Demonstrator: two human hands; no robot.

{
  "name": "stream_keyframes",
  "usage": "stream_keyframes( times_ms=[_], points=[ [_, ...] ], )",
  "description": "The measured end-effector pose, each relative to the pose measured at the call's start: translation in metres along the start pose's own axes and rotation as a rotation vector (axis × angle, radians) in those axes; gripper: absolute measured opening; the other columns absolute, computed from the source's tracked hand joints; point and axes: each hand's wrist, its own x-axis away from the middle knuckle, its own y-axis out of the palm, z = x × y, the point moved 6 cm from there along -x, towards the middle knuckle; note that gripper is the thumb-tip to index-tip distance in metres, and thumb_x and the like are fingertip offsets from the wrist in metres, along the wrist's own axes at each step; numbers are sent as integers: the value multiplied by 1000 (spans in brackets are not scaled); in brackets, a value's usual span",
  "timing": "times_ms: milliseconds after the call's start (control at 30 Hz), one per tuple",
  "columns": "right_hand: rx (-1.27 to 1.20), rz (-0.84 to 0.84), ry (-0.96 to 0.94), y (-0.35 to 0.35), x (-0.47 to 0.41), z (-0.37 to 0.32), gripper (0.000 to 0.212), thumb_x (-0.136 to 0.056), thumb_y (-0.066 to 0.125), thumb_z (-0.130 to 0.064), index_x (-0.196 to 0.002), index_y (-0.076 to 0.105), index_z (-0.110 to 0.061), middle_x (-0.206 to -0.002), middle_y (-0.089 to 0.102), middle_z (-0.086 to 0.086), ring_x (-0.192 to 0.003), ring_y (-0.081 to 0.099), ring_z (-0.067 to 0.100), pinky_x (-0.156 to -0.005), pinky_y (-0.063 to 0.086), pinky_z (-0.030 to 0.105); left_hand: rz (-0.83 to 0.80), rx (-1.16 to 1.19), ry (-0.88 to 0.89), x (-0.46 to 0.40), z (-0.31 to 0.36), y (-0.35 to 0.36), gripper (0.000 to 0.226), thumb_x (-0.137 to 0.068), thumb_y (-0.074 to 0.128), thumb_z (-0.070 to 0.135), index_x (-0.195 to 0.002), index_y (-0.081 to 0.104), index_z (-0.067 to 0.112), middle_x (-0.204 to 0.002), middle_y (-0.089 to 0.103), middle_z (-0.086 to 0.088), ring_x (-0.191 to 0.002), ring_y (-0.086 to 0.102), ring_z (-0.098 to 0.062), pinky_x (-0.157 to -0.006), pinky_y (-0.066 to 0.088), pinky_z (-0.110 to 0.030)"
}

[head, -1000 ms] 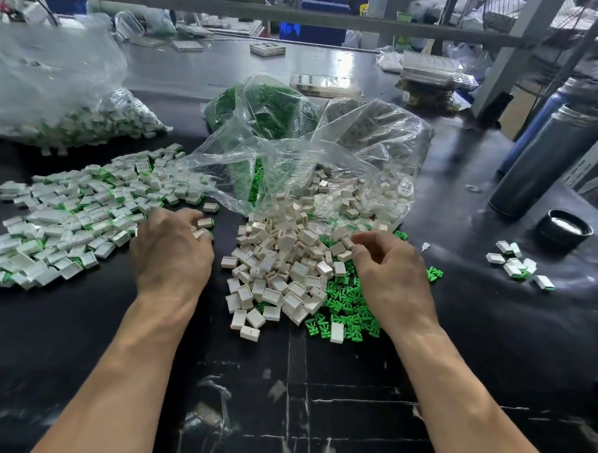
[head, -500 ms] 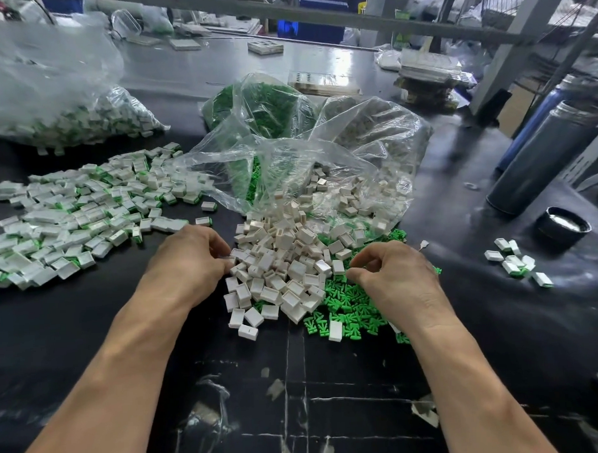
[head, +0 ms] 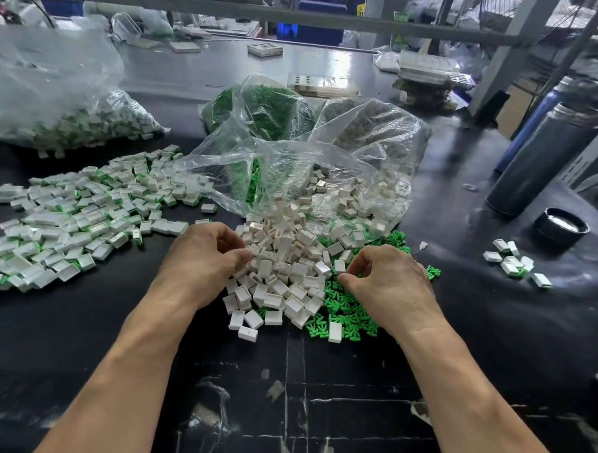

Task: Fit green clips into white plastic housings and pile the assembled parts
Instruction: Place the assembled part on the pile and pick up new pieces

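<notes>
The left hand point(head: 203, 261) curls at the housings point(head: 282, 261), its grip hidden. The right hand point(head: 385, 284) pinches narrowly over the clips point(head: 346, 316), just beside the housings.

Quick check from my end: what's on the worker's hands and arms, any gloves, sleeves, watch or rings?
Nothing worn that shows. The left hand and right hand are bare, without gloves, and no rings show on the visible fingers. Both forearms are bare to the frame's edge: no sleeves, watch or wristband in view.

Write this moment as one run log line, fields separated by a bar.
stage: picking parts | left hand: at white housings | right hand: at green clips | assembled pile: left
</notes>
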Motion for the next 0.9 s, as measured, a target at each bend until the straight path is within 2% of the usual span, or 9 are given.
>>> stream_keyframes(
  times_ms=[133,233,300,400,467,533,600,767,900],
  points=[
    [4,20,-15,-1,1,-1,20,-90,74,-49,-85,71,-30,-95,69,-8,-100,63,20,-101,49,41,35,85,24,2,4,-2,9,-88,80,30,-89,71,29,-82,75,12,-79,71,-3,-70,51,-22],
    [12,57,-52,-4,3,-4,21,-92,72,-47,-84,72,-28,-92,69,-6,-96,64,21,-99,49,39,68,156,67,5,9,-2,9,-90,79,29,-96,73,30,-86,74,11,-81,69,-1,-66,48,-14],
    [-4,76,-67,-5,3,-5,21,-93,71,-45,-83,71,-27,-89,69,-6,-92,65,22,-95,51,37,73,218,100,7,15,-1,12,-91,78,30,-102,74,30,-89,74,10,-82,69,-2,-63,47,-6],
    [-127,86,-56,-6,2,0,19,-94,69,-42,-83,67,-27,-85,65,-10,-86,65,18,-84,54,36,23,330,176,13,26,5,12,-91,77,27,-102,74,30,-90,75,14,-84,70,0,-68,51,-7],
    [-281,103,-77,-8,2,1,16,-94,70,-39,-84,65,-28,-81,66,-13,-80,64,7,-74,54,28,-32,411,219,19,35,10,15,-89,77,23,-103,73,26,-93,74,16,-86,70,0,-71,52,-9],
    [-461,130,-113,-8,3,-1,11,-94,72,-34,-85,67,-28,-80,68,-13,-74,64,-3,-63,46,10,-87,451,251,23,43,17,18,-87,78,21,-104,73,24,-95,75,13,-86,70,-3,-74,54,-12],
    [-643,150,-134,-8,4,-4,5,-94,73,-26,-91,70,-28,-79,70,-13,-69,63,-8,-59,45,6,-133,474,263,27,50,24,20,-85,79,19,-103,72,23,-95,76,9,-86,71,-6,-77,56,-17],
    [-971,87,-197,-6,10,-14,22,-96,69,-11,-103,77,-30,-72,66,-11,-61,55,5,-56,49,22,-184,609,223,32,56,38,18,-84,80,8,-97,71,14,-88,76,2,-78,70,-7,-71,57,-21],
    [-1077,55,-216,-5,11,-18,16,-95,71,-8,-101,74,-22,-84,76,4,-66,66,14,-57,52,30,-200,670,217,33,58,42,17,-83,79,2,-93,70,13,-84,75,2,-76,69,-10,-70,60,-23]
  ],
)
